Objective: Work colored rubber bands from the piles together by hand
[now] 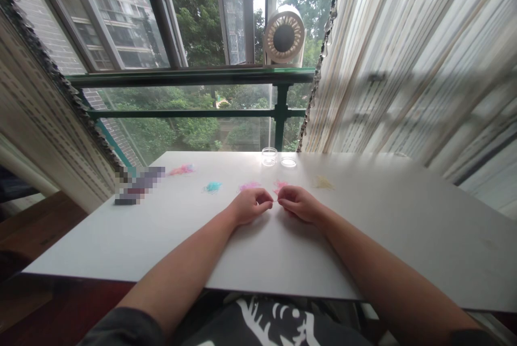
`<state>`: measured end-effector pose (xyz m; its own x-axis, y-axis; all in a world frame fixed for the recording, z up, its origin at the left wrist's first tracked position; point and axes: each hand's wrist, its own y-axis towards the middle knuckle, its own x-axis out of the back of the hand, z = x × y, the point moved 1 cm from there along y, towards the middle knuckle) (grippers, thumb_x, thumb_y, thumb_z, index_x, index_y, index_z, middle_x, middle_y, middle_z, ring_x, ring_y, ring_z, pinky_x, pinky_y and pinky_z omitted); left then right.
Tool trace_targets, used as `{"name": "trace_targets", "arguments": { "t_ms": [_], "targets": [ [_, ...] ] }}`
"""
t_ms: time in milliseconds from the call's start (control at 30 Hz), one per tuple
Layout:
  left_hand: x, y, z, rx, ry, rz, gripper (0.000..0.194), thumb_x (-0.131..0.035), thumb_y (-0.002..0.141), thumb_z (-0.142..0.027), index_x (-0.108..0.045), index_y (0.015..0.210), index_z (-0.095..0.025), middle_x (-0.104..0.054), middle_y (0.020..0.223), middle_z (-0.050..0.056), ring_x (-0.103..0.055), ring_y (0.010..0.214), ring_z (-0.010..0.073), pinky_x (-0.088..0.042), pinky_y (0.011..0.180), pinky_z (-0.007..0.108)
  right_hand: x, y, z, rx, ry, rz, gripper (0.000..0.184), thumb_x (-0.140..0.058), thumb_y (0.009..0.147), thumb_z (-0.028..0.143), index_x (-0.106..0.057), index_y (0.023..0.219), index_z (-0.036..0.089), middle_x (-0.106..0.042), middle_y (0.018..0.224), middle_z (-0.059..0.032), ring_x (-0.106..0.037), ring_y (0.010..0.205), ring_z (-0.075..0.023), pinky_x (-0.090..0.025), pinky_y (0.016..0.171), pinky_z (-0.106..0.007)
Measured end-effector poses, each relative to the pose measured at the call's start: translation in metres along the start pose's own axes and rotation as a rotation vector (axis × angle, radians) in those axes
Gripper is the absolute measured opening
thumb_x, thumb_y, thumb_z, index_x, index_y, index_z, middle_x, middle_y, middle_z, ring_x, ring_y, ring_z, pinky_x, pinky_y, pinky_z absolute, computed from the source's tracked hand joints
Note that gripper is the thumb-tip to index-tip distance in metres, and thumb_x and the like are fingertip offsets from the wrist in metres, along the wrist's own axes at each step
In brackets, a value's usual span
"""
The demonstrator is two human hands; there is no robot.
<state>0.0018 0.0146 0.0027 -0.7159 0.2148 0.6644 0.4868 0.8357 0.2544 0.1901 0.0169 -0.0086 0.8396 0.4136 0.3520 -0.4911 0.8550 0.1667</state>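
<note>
My left hand (249, 205) and my right hand (298, 203) rest side by side on the white table (141, 238), fingers curled and pinched toward each other. A very thin strand seems stretched between the two pinches, too small to name. Just beyond the hands lie small heaps of coloured bits: red (280, 185), pink-purple (249, 186), teal (212, 186), yellow (323, 182) and orange-pink (181, 169).
A small clear round container (269, 156) and its lid (288, 162) stand at the table's far edge. A dark blurred object (139, 185) lies at the left. A round white fan (284, 37) sits on the window rail. Curtains hang on the right.
</note>
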Motion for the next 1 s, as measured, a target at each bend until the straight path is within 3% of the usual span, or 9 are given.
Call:
{"name": "trace_targets", "arguments": {
  "t_ms": [300, 1000],
  "targets": [
    [-0.0004, -0.0004, -0.001, 0.005, -0.014, 0.011, 0.014, -0.057, 0.074, -0.027, -0.066, 0.079, -0.016, -0.064, 0.068, 0.0, -0.055, 0.061, 0.0109, -0.041, 0.055, 0.021, 0.0008, 0.0005, -0.0008, 0.036, 0.02, 0.03, 0.012, -0.059, 0.075, 0.026, -0.053, 0.081, 0.017, -0.046, 0.049, 0.0073, -0.043, 0.041, -0.0072, -0.031, 0.041, -0.019],
    [0.0011, -0.0004, -0.0013, 0.005, -0.002, -0.023, 0.015, -0.056, 0.073, -0.026, -0.065, 0.078, -0.016, -0.063, 0.067, 0.0, -0.053, 0.06, 0.0104, -0.041, 0.055, 0.021, -0.0005, -0.0007, 0.0002, 0.003, -0.009, 0.013, 0.009, -0.055, 0.076, 0.026, -0.054, 0.073, 0.017, -0.044, 0.045, 0.0076, -0.041, 0.038, -0.0066, -0.029, 0.039, -0.019]
  ]
}}
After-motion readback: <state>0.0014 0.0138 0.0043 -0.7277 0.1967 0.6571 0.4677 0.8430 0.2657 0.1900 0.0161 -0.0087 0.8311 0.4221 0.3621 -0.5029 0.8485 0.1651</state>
